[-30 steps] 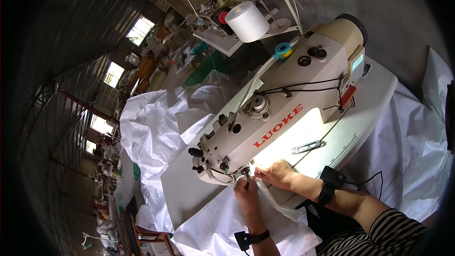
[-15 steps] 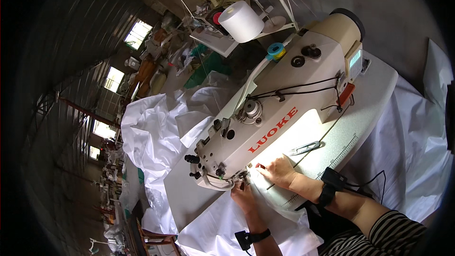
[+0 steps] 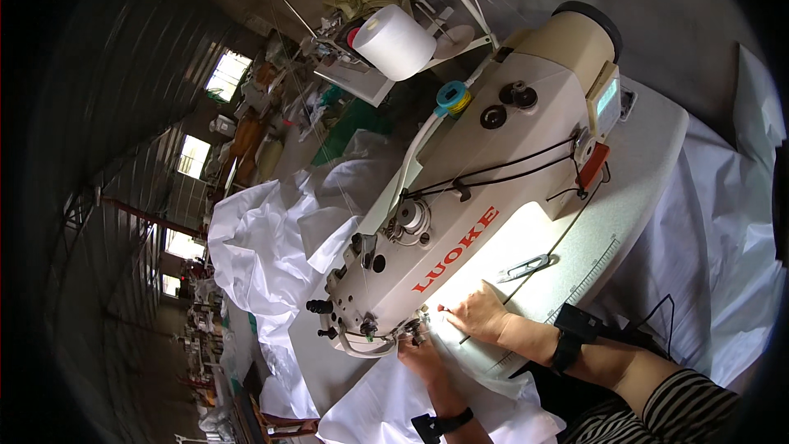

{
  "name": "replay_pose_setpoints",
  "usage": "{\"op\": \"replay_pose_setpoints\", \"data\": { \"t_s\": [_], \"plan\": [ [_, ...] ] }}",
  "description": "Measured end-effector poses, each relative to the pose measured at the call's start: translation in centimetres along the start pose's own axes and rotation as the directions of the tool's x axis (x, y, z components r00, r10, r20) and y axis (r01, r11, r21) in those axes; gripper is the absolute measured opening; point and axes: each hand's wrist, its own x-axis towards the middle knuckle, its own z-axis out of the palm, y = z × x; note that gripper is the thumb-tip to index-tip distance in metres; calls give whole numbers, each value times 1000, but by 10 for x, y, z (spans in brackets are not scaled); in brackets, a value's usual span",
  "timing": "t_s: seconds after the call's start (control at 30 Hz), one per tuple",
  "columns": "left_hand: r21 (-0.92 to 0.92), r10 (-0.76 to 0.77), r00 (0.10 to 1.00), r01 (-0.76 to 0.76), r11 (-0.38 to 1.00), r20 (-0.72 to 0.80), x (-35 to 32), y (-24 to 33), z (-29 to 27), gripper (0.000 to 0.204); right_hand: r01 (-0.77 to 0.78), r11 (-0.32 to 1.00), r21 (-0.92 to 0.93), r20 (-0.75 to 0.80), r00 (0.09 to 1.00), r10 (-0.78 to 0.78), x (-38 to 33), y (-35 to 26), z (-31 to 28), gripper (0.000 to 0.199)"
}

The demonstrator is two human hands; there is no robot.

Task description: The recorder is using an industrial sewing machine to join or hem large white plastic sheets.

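A white sewing machine (image 3: 501, 160) lies slantwise before me, its needle end low at the centre. Beside the presser foot, my left hand (image 3: 422, 360) is closed, with fingertips pinched at the edge of white fabric (image 3: 370, 408); the machine head partly hides them. To its right, under the machine arm, my right hand (image 3: 478, 313) is bent closed on the same fabric, near the needle. A small red spot shows at its fingertips. The fabric hangs off the table's front edge toward me. Thread snips (image 3: 524, 267) lie on the machine bed just beyond my right hand.
More white fabric is heaped on the table's left (image 3: 267, 234) and hangs at the right (image 3: 699, 255). A white thread cone (image 3: 394, 43) stands on a holder behind the machine. A measuring scale (image 3: 588, 279) runs along the table's front edge. Windows and cluttered benches line the far left.
The view has shifted slightly, so the machine sits a little lower and more to the left. Both hands keep about the same places by the needle.
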Motion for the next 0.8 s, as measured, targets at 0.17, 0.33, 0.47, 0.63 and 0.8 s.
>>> {"op": "replay_pose_setpoints", "data": {
  "t_s": [0.17, 0.33, 0.47, 0.63, 0.8],
  "plan": [
    [-64, -21, 1000, 21, 998, -3, 1, -1, 1, 17, -9, 1000, -30, 35, 999, 10, -2, -1, 2, 26],
    [-77, -59, 998, 61, 995, 19, 0, 0, -1, 17, -6, 999, -35, 90, 996, 9, -1, -1, 3, 25],
    [-103, -70, 997, 73, 992, 32, 2, -2, 1, 17, 17, 998, -60, 72, 997, -13, 0, -1, 1, 23],
    [-97, -55, 998, 57, 994, 20, 2, -6, 3, 16, 38, 998, -58, 79, 996, -34, -1, -2, -6, 24],
    [-101, -39, 999, 37, 994, -15, 1, -6, 3, 14, 37, 997, -72, 99, 995, -30, -1, -3, -8, 25]
  ]
}}
